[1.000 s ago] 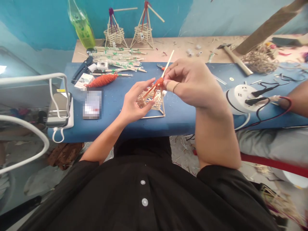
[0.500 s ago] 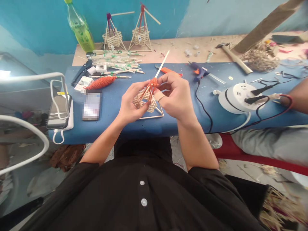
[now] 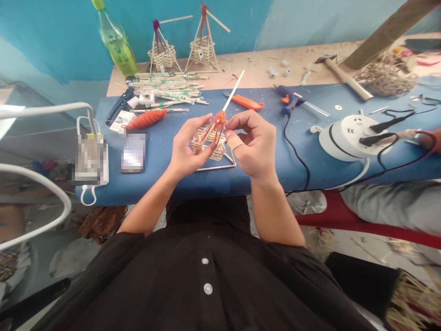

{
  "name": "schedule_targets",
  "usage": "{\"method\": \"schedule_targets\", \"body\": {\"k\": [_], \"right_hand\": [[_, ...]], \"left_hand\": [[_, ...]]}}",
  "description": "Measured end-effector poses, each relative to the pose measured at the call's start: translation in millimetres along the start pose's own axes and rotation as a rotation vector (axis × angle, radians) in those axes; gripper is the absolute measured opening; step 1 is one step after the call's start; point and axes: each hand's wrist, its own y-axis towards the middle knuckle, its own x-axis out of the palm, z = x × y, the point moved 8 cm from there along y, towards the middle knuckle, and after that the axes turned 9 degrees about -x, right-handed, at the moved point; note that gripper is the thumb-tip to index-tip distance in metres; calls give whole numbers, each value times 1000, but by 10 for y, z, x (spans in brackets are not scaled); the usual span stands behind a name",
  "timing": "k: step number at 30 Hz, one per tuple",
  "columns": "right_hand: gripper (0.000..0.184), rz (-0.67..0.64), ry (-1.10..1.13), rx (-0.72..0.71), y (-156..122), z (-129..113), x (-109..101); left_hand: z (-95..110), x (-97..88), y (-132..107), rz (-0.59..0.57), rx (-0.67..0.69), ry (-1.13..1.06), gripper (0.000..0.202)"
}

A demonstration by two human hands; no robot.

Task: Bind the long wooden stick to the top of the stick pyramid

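Observation:
A small model built of thin wooden sticks (image 3: 211,146) rests on the blue table (image 3: 165,165), its top bound with orange yarn (image 3: 219,120) and a long stick poking up and away. My left hand (image 3: 188,149) cups the model's left side, fingers curled round its stacked frame. My right hand (image 3: 253,142) pinches the orange yarn at the top between thumb and forefinger; a ring shows on one finger.
A spindle of orange yarn (image 3: 147,118), loose sticks (image 3: 168,85), a green bottle (image 3: 115,41) and two finished stick models (image 3: 203,43) lie beyond. An orange comb (image 3: 247,103), glue gun (image 3: 287,96), hammer (image 3: 344,78), round power strip (image 3: 347,138) and another person's arm (image 3: 432,140) are to the right.
My right hand has dropped from above the model to its right side, uncovering the comb and glue gun. It still pinches the yarn. My left hand stays on the frame.

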Motion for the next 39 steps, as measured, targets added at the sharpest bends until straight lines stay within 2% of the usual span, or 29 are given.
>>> {"method": "schedule_targets", "body": {"k": [7,13,16,21,25,33,36,39], "right_hand": [[4,95,-98,-69,-232,27,-153],[11,155,-488,-374,-400,-346,-35],[9,185,-610,-434,-436,-436,68],[11,152,-441,-267,-341,-344,124],[12,142,-323,-145,-293,-308,57],[4,94,-229,-30,-242,-359,29],[9,94,-111,14,-202,-336,75],[10,42,18,-10,-120,-353,131]], "left_hand": [[11,-89,-95,-6,-7,48,76],[-80,-73,-177,3,-66,-3,80],[-142,-56,-200,4,-130,-58,78],[-207,-39,-217,-13,-191,-101,78],[-217,-39,-211,-16,-180,-82,79],[-107,-41,-180,-46,-111,-12,72],[-81,-43,-186,-37,-95,18,75],[-87,-40,-203,-17,-83,22,78]]}}
